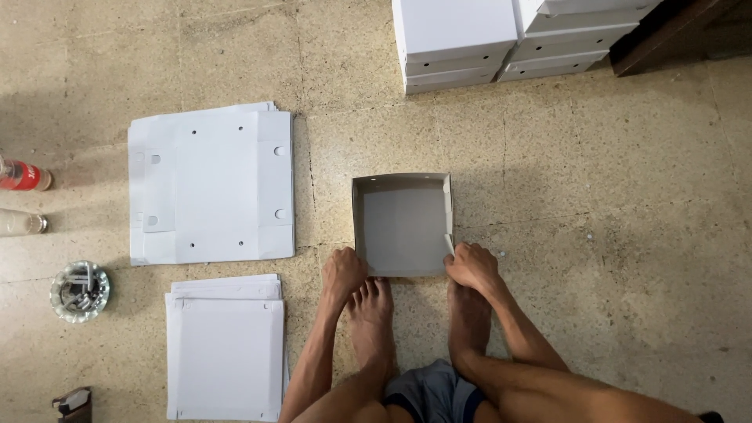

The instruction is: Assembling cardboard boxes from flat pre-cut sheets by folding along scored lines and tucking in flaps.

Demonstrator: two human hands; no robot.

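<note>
Fingers (462,254) of the right hand (472,266) pinch the near right corner flap of the open white box (402,223); the left hand (343,270) curls around its near left corner. The box sits on the floor (595,235), just beyond the bare feet (372,309), flat cardboard sheets (211,184) lying left.

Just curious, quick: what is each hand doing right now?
Left hand: closed on the box near corner.
Right hand: closed on its other near corner.
</note>
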